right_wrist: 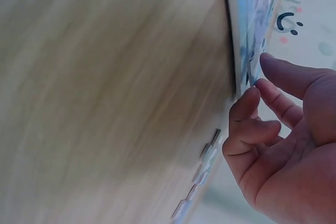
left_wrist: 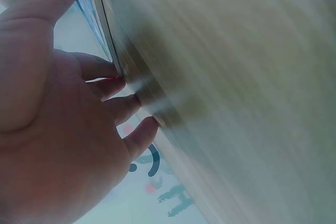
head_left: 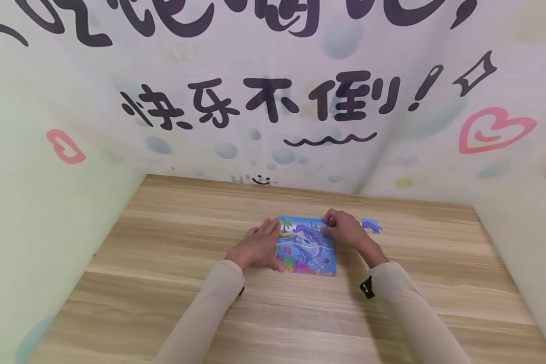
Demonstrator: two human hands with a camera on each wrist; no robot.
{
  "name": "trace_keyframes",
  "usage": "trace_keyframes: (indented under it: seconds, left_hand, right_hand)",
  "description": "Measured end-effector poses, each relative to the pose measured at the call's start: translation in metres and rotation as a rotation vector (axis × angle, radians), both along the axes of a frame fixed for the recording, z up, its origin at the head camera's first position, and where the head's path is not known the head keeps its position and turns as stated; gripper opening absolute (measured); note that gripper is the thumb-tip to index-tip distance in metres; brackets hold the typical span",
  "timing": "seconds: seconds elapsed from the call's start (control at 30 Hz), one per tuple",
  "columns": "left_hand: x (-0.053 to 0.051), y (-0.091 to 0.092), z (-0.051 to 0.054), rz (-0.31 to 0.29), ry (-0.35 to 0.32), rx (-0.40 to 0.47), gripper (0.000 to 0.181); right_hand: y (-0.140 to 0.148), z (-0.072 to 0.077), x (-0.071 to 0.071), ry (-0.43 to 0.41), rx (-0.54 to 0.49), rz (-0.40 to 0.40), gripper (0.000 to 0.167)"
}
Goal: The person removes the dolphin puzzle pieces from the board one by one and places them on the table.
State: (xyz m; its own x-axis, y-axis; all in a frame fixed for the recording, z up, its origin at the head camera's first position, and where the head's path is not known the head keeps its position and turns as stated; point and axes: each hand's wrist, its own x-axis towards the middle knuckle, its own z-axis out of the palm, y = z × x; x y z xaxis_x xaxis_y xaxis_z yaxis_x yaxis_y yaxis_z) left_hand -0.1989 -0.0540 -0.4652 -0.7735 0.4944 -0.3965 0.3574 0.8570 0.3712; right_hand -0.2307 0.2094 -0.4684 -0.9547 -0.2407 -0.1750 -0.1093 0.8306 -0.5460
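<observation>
Here, a dolphin puzzle (head_left: 306,247) is laid flat on the wooden tabletop (head_left: 173,242), near the far edge and about halfway between the left and right edges. A palm tree is shown at its far left corner. The puzzle's left side is touched by the left hand (head_left: 258,246); its fingers are spread a little, with the tips rested at the puzzle's edge and on the tabletop, and the thumb is put by the near left corner. At the puzzle's far right corner, a small piece (right_wrist: 253,72) is pinched by the right hand (head_left: 349,231) between thumb and finger; its picture cannot be made out. Loose pieces (head_left: 371,226) are seen just past that hand, toward the tabletop's far right corner. Both arms are covered by pale sleeves (head_left: 205,308). Behind the far edge, a white wall (head_left: 200,169) is marked with big dark writing and pink hearts.
</observation>
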Motion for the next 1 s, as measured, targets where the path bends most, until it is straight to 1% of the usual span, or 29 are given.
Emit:
trace_keyframes:
  seconds: [0.1, 0.27, 0.37, 0.6, 0.67, 0.9, 1.0]
  left_hand:
    - [0.0, 0.0, 0.0, 0.001, 0.001, -0.001, 0.115]
    - [0.0, 0.001, 0.0, 0.003, 0.004, -0.002, 0.115]
    - [0.0, 0.001, 0.0, 0.003, 0.005, -0.005, 0.115]
    - [0.0, 0.001, 0.0, 0.0, 0.008, -0.011, 0.115]
    - [0.0, 0.001, 0.0, 0.0, 0.01, -0.013, 0.115]
    - [0.001, 0.001, 0.001, 0.003, 0.007, 0.002, 0.115]
    - [0.001, 0.0, 0.002, 0.005, 0.005, 0.005, 0.115]
  right_hand:
    - [0.0, 0.002, 0.001, 0.0, -0.014, -0.013, 0.02]
    - [-0.001, 0.006, 0.002, -0.015, -0.076, -0.04, 0.018]
    - [0.0, 0.005, 0.002, -0.007, -0.106, -0.047, 0.017]
    - [0.002, 0.003, 0.003, -0.061, -0.194, -0.096, 0.021]
    - [0.003, 0.003, 0.002, -0.064, -0.217, -0.103, 0.021]
    - [0.013, 0.003, 0.001, -0.09, -0.327, -0.128, 0.021]
    - [0.02, 0.004, 0.001, -0.085, -0.367, -0.138, 0.021]
